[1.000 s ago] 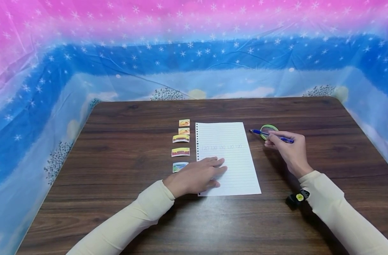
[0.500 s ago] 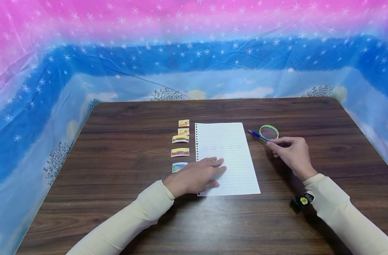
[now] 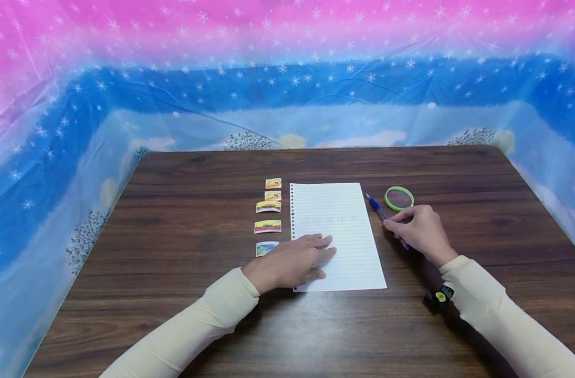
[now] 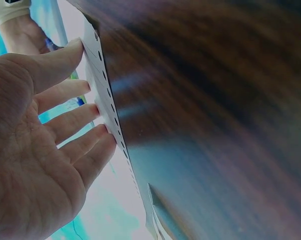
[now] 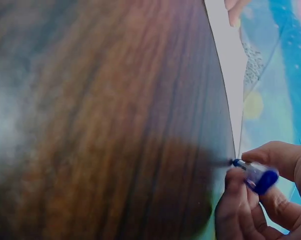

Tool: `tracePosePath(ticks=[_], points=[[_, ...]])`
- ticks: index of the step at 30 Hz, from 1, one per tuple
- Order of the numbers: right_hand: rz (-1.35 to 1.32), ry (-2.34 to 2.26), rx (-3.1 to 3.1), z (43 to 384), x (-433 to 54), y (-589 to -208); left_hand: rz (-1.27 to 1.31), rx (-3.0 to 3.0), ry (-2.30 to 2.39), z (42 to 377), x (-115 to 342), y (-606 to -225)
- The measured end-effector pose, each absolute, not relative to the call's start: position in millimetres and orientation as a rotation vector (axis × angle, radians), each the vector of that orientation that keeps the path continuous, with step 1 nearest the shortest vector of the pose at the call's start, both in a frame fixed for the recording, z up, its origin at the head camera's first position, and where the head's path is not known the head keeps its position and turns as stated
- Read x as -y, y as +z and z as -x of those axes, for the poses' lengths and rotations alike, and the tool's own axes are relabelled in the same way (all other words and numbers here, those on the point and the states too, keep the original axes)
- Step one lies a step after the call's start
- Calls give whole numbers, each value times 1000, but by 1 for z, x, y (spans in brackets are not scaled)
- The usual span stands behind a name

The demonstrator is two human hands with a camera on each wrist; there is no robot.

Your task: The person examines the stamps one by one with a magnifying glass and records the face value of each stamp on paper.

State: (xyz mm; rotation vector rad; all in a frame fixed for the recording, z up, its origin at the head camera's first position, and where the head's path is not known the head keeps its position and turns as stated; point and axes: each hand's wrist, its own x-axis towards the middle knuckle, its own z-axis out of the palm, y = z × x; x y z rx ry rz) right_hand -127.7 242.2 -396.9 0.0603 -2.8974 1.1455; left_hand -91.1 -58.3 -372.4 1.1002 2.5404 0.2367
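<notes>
My left hand [image 3: 294,260] rests with its fingers spread on a lined sheet of paper [image 3: 341,262], which has punched holes along its left edge and a row of handwritten numbers. In the left wrist view those fingertips [image 4: 93,107] touch the sheet by the holes. Just right of the paper, my right hand [image 3: 421,231] pinches a blue pen [image 3: 376,206] between thumb and fingers, low over the table. Its tip points up and to the left, along the sheet's edge. The right wrist view shows the pen's blue end [image 5: 263,181] between the fingers.
Several small printed picture cards, among them a yellow and red one [image 3: 267,227], lie in a column left of the paper. A green-rimmed round object [image 3: 385,198] lies beyond the right hand. Behind the brown wooden table [image 3: 174,220] hangs a snowflake-patterned cloth [image 3: 287,79].
My right hand has moved left and nearer with the pen, from over the green-rimmed object to the paper's right edge. The pen has turned steeper. The left hand has stayed on the paper.
</notes>
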Motion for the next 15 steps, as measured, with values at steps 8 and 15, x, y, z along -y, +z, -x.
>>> tracePosePath(ticks=[8,15], points=[[-124,1019,2964,129,-236,-396,-1107,-2542,232,90,58,-372],[-109,1034,3013,128,-239,-394,-1114,-2541,273,92,57,-373]])
